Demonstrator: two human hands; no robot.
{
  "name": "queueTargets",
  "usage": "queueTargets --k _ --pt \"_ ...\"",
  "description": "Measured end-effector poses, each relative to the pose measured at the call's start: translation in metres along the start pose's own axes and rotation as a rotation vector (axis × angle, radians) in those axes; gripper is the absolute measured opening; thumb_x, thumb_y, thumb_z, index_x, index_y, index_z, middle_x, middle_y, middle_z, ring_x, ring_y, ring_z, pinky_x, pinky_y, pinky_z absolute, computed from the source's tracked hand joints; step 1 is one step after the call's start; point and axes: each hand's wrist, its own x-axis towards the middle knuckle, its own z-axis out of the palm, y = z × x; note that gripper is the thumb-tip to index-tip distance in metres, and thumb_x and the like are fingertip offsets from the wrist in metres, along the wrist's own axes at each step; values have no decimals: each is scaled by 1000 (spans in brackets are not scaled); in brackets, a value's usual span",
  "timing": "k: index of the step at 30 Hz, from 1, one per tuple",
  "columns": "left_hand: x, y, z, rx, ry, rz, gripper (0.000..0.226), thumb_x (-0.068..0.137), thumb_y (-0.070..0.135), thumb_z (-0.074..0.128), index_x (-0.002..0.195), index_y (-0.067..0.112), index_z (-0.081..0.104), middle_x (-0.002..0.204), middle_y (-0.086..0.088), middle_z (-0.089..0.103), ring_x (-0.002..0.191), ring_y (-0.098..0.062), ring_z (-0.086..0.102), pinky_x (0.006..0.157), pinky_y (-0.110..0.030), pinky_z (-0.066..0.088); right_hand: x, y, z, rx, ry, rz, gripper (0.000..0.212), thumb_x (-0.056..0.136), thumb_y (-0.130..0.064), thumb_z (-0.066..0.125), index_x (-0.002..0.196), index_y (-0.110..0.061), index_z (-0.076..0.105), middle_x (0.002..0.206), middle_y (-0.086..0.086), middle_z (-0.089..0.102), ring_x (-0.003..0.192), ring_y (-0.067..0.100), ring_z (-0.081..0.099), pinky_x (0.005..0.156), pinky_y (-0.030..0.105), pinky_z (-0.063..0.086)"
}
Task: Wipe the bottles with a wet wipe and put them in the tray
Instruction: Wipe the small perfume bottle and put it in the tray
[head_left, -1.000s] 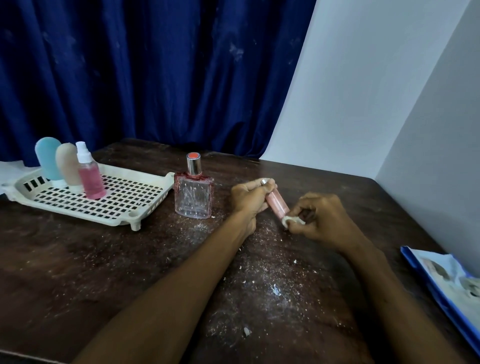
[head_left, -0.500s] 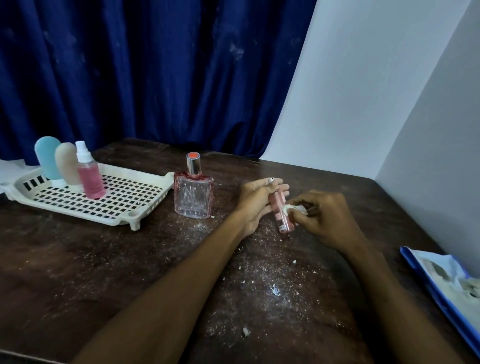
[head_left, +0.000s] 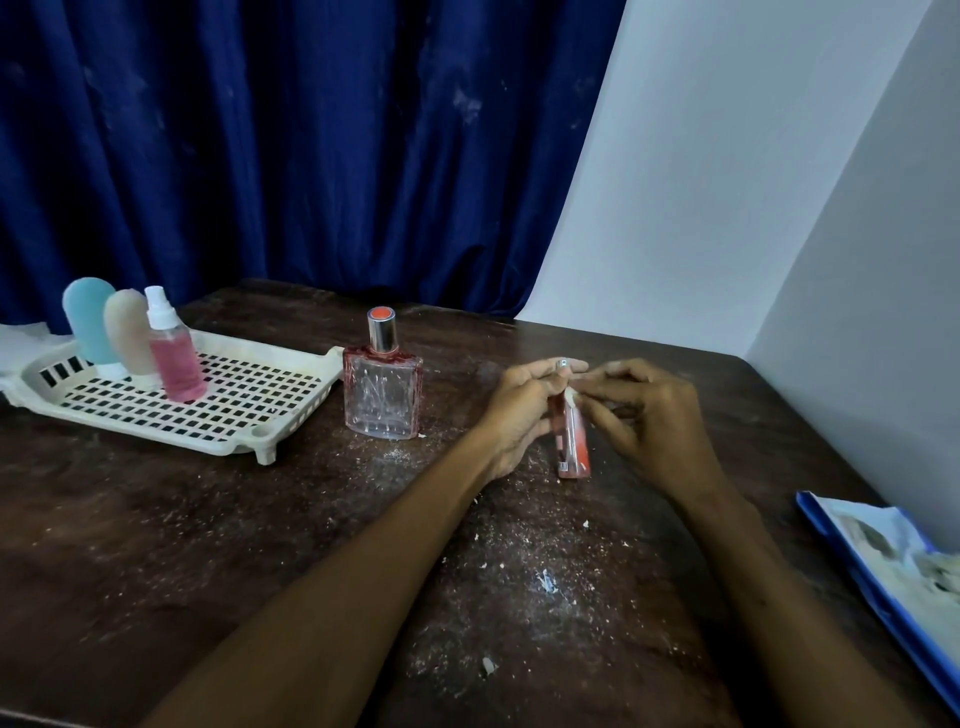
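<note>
- Dark, worn wood forms the table (head_left: 156, 545), its surface dusted with white crumbs and flecks, thickest in front of the arms.
- White perforated plastic makes up the tray (head_left: 249, 415), a shallow rectangular grid with short feet, sitting at the table's left side.
- Three bottles stand upright in the tray's far left corner, close together: a rounded blue bottle (head_left: 88, 319), a rounded beige bottle (head_left: 127, 332) and a slim pink spray bottle (head_left: 174, 353) with a white nozzle and clear cap.
- One square perfume bottle (head_left: 382, 397) of clear glass with a pink tint stands on the table just beside the tray's right end; its cap is a silver cylinder with an orange top.
- One slender pink tube bottle (head_left: 571, 441) with a silvery cap is lifted above the table, nearly upright, between the two hands.
- The left hand (head_left: 519, 410) is curled around the tube's upper part, fingers pinching near the cap.
- The right hand (head_left: 649, 415) is closed on a small white wipe (head_left: 570, 399), pressing it against the tube just below the cap; most of the wipe is hidden inside the fingers.
- Deep blue curtain (head_left: 285, 145) hangs in soft folds behind the table, and plain pale wall (head_left: 727, 182) fills the right.
- A blue-edged packet (head_left: 893, 561) lies at the table's right edge, cut off by the frame, its print too blurred to read.
- White paper or cloth (head_left: 21, 343) shows behind the tray at the left edge, also cut off.
</note>
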Motion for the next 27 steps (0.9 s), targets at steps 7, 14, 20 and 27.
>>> queueTargets --k 7,14,20,27 --pt "2 -2 -5 -18 52 -37 28 107 14 37 120 6 60 118 -10 71 98 -17 71 86 -36 58 -2 0 -2 103 -227 52 24 74 -4 81 96 -13 80 91 -2 67 68 6 62 59 5 43" --pt "2 1 -4 -73 78 -56 29 108 14 34 125 6 57 118 -14 70 107 -25 70 87 -37 58 -3 -5 -5 183 -346 116 25 66 -9 87 85 -25 81 86 -8 70 73 11 66 64 27 56" --pt "2 -1 -6 -16 90 -2 32 97 22 61 125 7 61 110 -11 74 98 -18 73 77 -32 60 -3 -4 -4 149 -291 106 22 68 -15 87 86 -25 81 85 -3 70 69 11 65 62 29 55" --pt "2 4 -8 -28 -9 -37 24 102 15 51 120 5 64 104 -12 74 93 -20 73 75 -33 59 0 -4 1 12 -27 20 19 79 -13 81 98 -14 78 86 2 70 69 5 62 64 10 48"
